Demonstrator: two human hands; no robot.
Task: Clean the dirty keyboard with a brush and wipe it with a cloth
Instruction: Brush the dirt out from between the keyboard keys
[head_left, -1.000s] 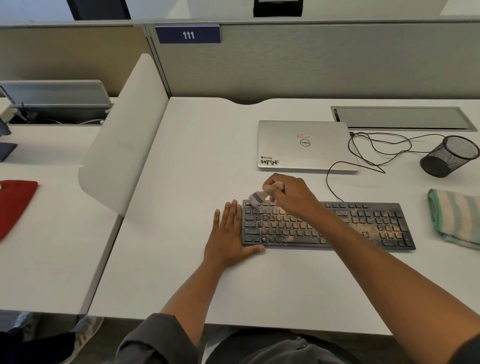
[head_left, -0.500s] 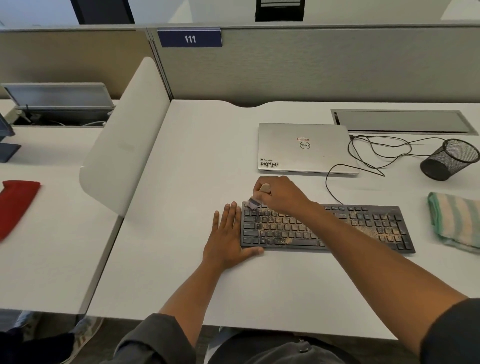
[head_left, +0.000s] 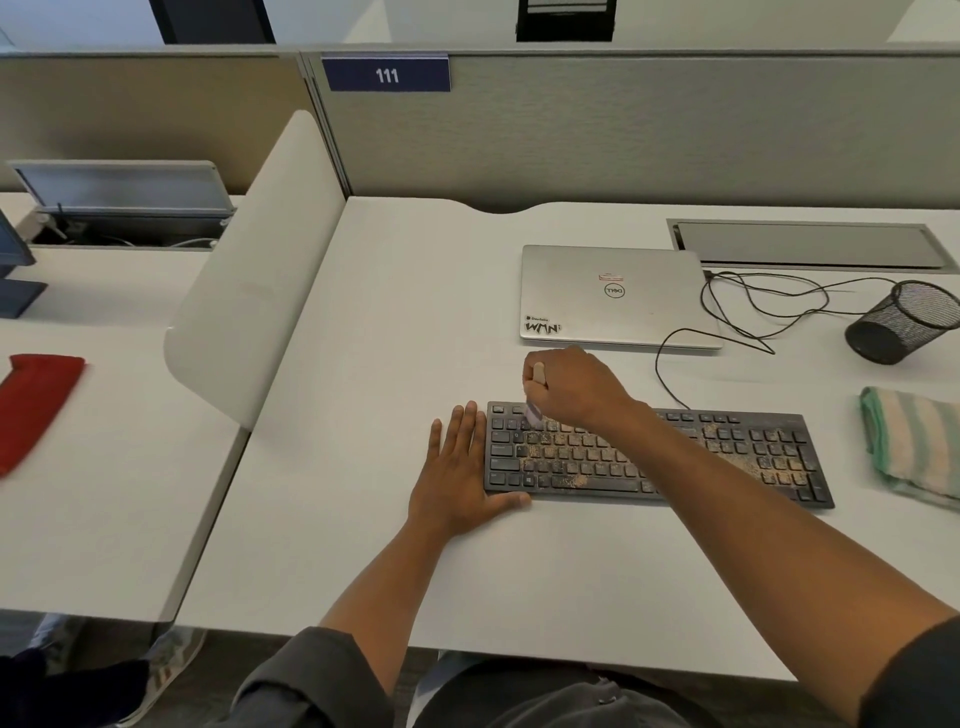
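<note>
Your right hand (head_left: 569, 387) grips the brush (head_left: 535, 402) at the keyboard (head_left: 727, 457) far-left corner, left hand (head_left: 460, 473) flat beside it w/ fingers relaxed: brisk strokes could flick grit onto the laptop (head_left: 618, 296) behind.

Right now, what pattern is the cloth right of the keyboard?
Green and cream stripes on the cloth, clearest in the head view.

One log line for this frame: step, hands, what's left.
step: brushing keyboard | right hand: grips brush | left hand: flat, steadying | left: cloth wipe
</note>
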